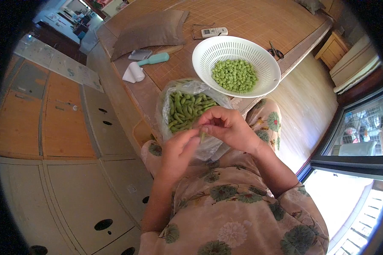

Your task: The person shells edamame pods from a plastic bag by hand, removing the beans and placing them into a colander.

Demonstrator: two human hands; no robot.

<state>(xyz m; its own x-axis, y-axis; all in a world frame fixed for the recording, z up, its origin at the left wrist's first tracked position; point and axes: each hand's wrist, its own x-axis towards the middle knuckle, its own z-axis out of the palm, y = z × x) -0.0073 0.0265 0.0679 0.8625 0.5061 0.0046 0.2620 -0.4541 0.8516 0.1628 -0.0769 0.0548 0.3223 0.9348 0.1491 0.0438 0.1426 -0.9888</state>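
A single green pod (203,137) is pinched between the fingertips of both hands, just in front of the person's lap. The left hand (179,151) is curled, its fingers closed on the lower end of the pod; the right hand (226,127) is closed over the pod's upper end from the 2 o'clock side, the two hands touching. Directly beyond them, at 12 o'clock, a clear plastic bag (168,95) filled with green pods is propped against the edge of a bed covered by a woven mat (251,19). At 1 o'clock from the hands a white colander (204,55) is set on the mat, and shelled green beans (235,75) are heaped inside it. Farther off, at 11 o'clock, a lint roller with a teal handle (145,63) is laid beside a grey-brown pillow (151,29). A white remote control (214,32) is seen at 12 o'clock, and black scissors (276,51) lie just right of the colander's rim.
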